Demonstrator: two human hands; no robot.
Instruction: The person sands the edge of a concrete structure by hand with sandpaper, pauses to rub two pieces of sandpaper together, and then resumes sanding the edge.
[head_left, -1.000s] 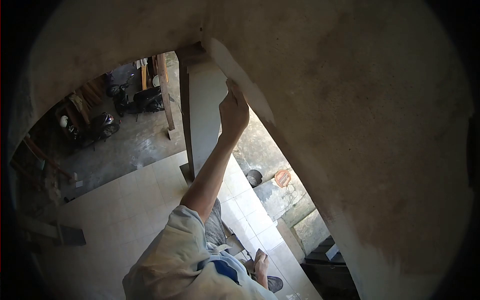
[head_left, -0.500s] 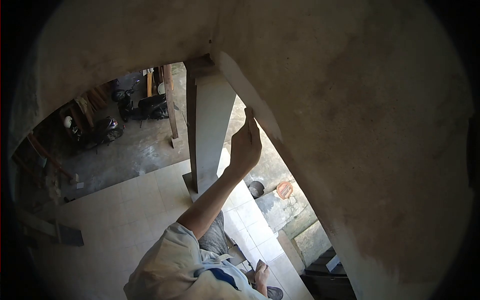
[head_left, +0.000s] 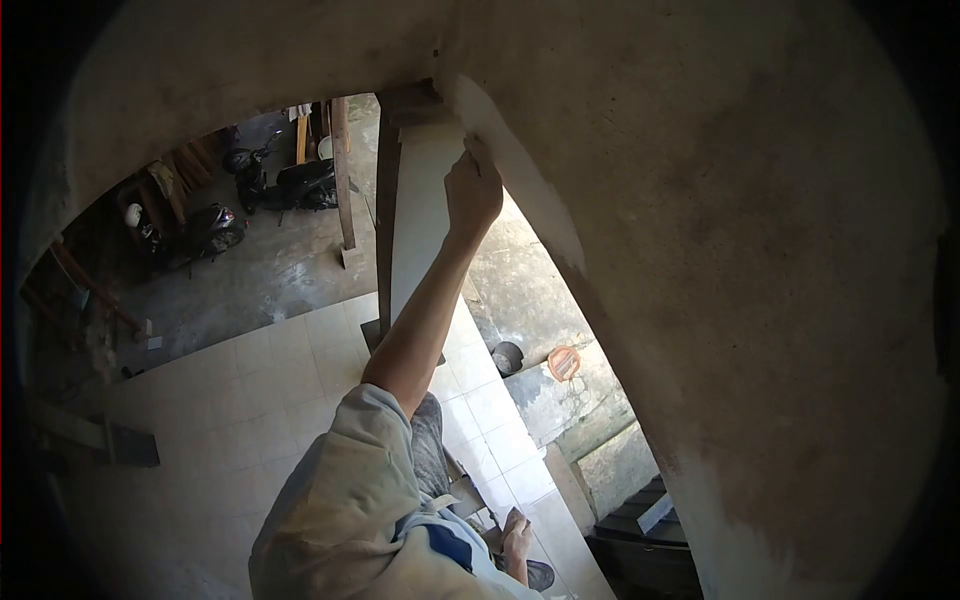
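The wall's [head_left: 720,280] slanting edge and the column [head_left: 425,200] form a wedge, tight at the top and widening downward. The left hand [head_left: 472,200] is raised in that narrow part, its grip pinched on a small brown piece [head_left: 479,153], mostly hidden, at the pale strip [head_left: 528,175] along the wall's edge; whether it touches cannot be told. Below, the right hand [head_left: 517,542] hangs over the tiles [head_left: 290,370], its grip too unclear to tell. Through the gap lie a bucket [head_left: 507,357] and an orange dish [head_left: 563,363]. Left of the column stand a post [head_left: 343,180] and scooters [head_left: 300,188].
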